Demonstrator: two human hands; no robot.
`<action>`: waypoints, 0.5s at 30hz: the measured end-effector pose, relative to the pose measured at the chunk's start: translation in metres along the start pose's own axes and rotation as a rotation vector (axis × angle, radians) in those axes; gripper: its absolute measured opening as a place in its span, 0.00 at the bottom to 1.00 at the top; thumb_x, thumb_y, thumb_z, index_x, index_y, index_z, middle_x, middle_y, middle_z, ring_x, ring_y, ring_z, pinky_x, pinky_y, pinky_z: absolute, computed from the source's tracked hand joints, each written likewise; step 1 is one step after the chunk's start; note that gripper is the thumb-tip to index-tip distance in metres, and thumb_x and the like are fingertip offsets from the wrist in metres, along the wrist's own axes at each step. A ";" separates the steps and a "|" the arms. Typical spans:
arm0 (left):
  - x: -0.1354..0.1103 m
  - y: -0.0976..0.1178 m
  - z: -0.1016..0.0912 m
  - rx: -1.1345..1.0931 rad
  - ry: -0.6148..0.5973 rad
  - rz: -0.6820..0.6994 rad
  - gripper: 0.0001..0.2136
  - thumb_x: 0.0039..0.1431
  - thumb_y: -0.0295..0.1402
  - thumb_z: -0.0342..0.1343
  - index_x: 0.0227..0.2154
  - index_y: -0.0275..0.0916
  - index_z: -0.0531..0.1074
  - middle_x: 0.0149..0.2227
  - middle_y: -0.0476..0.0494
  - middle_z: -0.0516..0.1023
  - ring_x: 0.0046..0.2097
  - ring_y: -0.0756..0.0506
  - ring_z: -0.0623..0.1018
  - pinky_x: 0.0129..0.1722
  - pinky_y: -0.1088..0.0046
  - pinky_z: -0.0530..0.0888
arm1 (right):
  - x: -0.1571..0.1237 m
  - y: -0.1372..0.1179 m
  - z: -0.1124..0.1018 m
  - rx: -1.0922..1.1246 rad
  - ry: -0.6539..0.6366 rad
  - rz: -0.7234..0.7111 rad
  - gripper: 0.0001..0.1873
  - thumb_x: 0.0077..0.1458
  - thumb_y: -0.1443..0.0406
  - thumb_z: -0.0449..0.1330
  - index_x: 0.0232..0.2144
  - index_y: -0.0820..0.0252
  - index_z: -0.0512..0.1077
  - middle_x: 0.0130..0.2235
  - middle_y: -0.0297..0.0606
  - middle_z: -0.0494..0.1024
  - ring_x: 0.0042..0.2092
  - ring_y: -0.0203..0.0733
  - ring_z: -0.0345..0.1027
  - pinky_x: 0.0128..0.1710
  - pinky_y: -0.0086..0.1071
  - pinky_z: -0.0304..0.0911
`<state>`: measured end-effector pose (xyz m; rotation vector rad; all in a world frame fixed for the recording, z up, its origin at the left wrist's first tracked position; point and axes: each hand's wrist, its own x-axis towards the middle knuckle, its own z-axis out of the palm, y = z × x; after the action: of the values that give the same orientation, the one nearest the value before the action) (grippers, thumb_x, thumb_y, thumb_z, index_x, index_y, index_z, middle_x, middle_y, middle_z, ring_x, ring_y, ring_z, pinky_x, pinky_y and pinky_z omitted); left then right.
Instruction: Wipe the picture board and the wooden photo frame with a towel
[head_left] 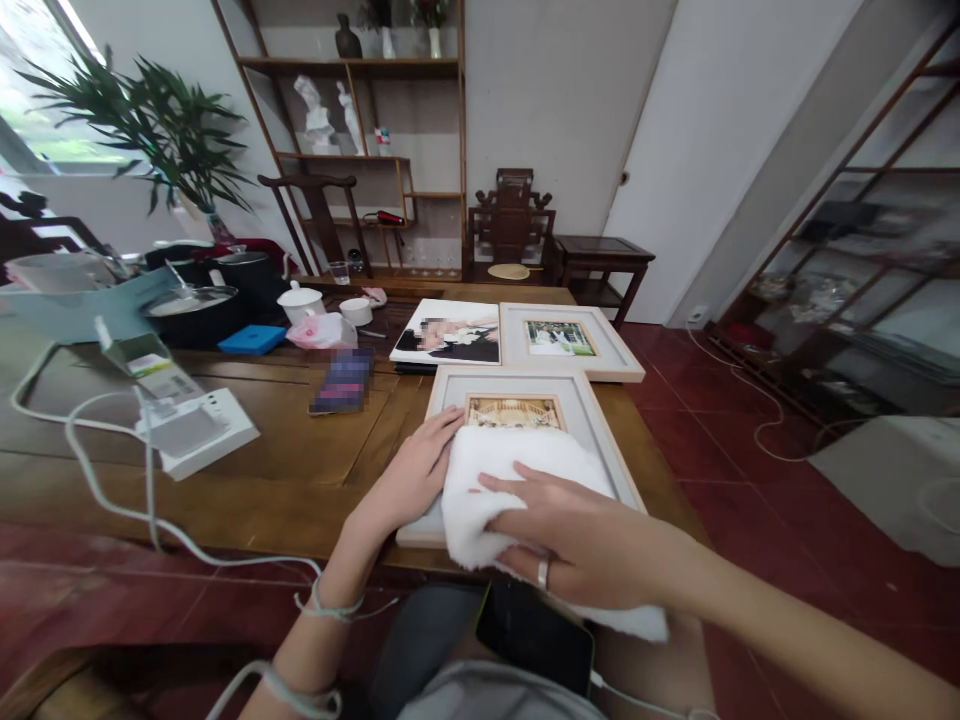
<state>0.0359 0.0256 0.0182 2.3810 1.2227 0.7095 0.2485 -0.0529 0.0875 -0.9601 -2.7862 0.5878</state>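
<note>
Partly beneath the white cloth (544, 449) held in your half-curled right hand (559, 527), the light-wood picture frame (583, 415) lies face-up, its left side apparently steadied by your flat left hand (418, 468), gripping nothing, at the near edge of the wooden table (300, 490), seemingly for easy reach.

We can read no text, brand, number or sign anywhere in view. On the open white box (214, 428) we see a label (154, 366) with a green and yellow patch, but its print is too small and blurred for us to make out. We cannot read the red-and-white packet (383, 141) on the shelf either, and pixels mask the dark blue item (343, 382) on the table (300, 470).
</note>
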 end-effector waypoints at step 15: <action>-0.003 -0.001 0.003 -0.212 0.187 -0.058 0.24 0.68 0.40 0.37 0.64 0.37 0.48 0.66 0.38 0.54 0.65 0.45 0.57 0.65 0.62 0.53 | 0.058 0.042 0.013 -0.161 0.139 0.107 0.20 0.53 0.74 0.50 0.46 0.63 0.72 0.61 0.52 0.63 0.64 0.53 0.48 0.61 0.56 0.43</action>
<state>0.0354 0.0235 0.0149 2.1370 1.2173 1.0090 0.2232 0.0087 0.0586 -1.1398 -2.7039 0.2996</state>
